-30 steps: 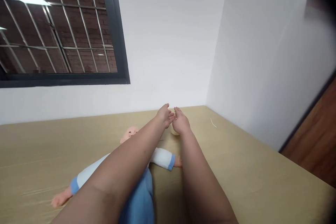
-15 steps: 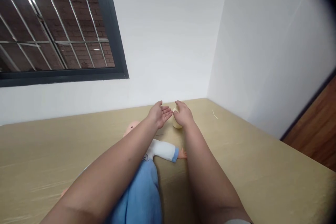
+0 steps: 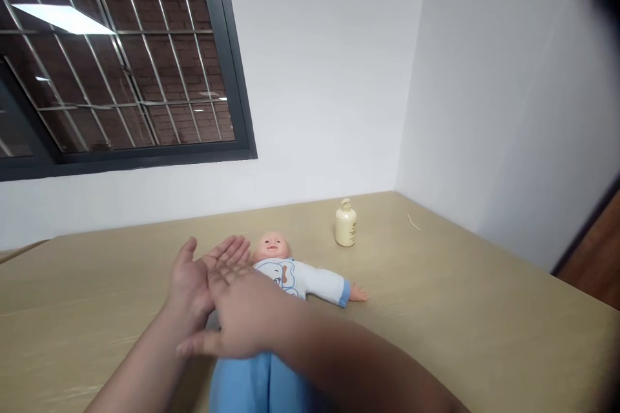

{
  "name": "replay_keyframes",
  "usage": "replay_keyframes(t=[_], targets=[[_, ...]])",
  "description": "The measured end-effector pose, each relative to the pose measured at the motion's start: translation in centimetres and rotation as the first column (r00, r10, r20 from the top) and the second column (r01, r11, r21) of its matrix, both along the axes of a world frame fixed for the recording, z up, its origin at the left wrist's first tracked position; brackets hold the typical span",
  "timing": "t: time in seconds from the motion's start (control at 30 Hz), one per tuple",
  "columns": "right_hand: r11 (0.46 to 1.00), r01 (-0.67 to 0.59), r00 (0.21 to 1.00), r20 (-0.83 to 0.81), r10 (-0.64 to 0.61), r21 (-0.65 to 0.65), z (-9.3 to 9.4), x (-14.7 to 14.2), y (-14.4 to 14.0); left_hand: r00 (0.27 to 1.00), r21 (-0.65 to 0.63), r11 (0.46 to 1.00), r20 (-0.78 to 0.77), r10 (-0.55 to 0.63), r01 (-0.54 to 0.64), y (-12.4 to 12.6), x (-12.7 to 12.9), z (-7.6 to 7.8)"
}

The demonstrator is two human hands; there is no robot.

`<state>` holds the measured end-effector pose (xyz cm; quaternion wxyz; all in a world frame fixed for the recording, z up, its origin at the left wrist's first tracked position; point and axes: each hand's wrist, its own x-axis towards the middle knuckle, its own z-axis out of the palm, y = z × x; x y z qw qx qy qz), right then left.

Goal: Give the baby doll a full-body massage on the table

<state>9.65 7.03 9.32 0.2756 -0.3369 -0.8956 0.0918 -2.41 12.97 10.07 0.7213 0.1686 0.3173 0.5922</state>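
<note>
A baby doll (image 3: 298, 275) in a white top and blue trousers lies on its back on the tan table (image 3: 460, 310), head toward the wall. My left hand (image 3: 196, 274) is held palm up over the doll's left side, fingers spread. My right hand (image 3: 242, 316) lies flat across the left palm, above the doll's belly, blurred by motion. Neither hand holds anything. A small cream pump bottle (image 3: 345, 224) stands upright beyond the doll's head, to the right, well apart from both hands.
White walls meet in a corner behind the table. A dark-framed barred window (image 3: 116, 58) fills the upper left. A thin pale sliver (image 3: 413, 222) lies on the table near the right wall. Brown floor (image 3: 593, 258) shows at the right edge.
Both hands have pulled back from the pump bottle toward me and now overlap above the doll. The bottle stands uncovered, and the doll's face has come into view.
</note>
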Motion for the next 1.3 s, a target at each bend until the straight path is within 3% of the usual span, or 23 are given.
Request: replay_keyframes(t=[0.13, 0.4, 0.53, 0.63, 0.8, 0.97, 1.1, 1.3], targets=[[0.993, -0.113, 0.992, -0.062, 0.110, -0.042, 0.0, 0.0, -1.2, 0.997, 0.129, 0.991, 0.065, 0.031, -0.039, 0.0, -1.0, -0.6], [0.998, 0.000, 0.996, -0.091, -0.005, -0.062, 1.3, 1.7, 0.6, 0.993, 0.183, 0.980, 0.067, -0.093, 0.080, -0.4, 2.1, -0.1], [0.993, 0.041, 0.996, -0.071, -0.049, -0.110, 1.3, 2.2, 0.4, 0.996, 0.171, 0.982, 0.029, -0.081, 0.075, 0.1, 1.2, 0.4], [0.991, -0.017, 0.997, -0.072, 0.008, -0.132, 1.5, 2.0, -0.8, 0.998, 0.203, 0.979, 0.042, -0.035, 0.026, 0.6, 0.0, 0.6], [0.993, -0.099, 0.987, -0.134, 0.090, -0.059, 2.0, 1.3, -2.4, 0.992, 0.260, 0.966, 0.122, -0.025, -0.008, 0.6, -0.8, 0.9], [0.992, -0.108, 0.985, -0.140, 0.098, -0.065, 2.1, 1.4, -1.8, 0.985, 0.142, 0.990, 0.162, -0.050, 0.027, -1.6, 1.5, 1.5], [0.995, -0.022, 0.995, -0.103, 0.012, -0.094, 1.8, 1.8, -0.8, 0.982, 0.000, 0.998, 0.182, -0.057, 0.058, -3.0, 3.5, 2.1], [0.987, 0.069, 0.995, -0.057, -0.077, -0.143, 0.8, 1.4, -0.4, 0.991, 0.012, 0.998, 0.124, -0.056, 0.055, -1.4, 1.7, 1.6]])
